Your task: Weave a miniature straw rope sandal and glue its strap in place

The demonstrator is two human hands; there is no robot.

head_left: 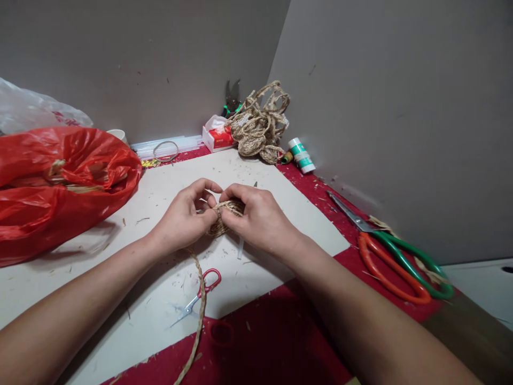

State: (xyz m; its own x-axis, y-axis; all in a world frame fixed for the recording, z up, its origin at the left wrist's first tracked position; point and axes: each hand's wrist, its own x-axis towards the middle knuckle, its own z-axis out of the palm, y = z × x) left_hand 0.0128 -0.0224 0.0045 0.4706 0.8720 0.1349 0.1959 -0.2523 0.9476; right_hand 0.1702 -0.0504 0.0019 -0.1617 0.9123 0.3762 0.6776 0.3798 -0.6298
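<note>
Between my two hands is a small coiled piece of braided straw cord [219, 226], held above the white sheet. My left hand [188, 211] pinches its left edge with thumb and fingers. My right hand [256, 214] grips the right side, thumb and fingertips close to those of the left. A loose tail of the straw braid [201, 299] hangs from under my left hand toward the near edge. Small red-handled scissors [200, 294] lie beneath that tail. The grip points are partly hidden by my fingers.
A red plastic bag [72, 187] fills the left side. At the back are a tissue pack [218, 136], a heap of braided cord [258, 125] and pruning shears [232, 99]. A thread spool [302, 155] and large scissors [385, 251] lie along the right wall.
</note>
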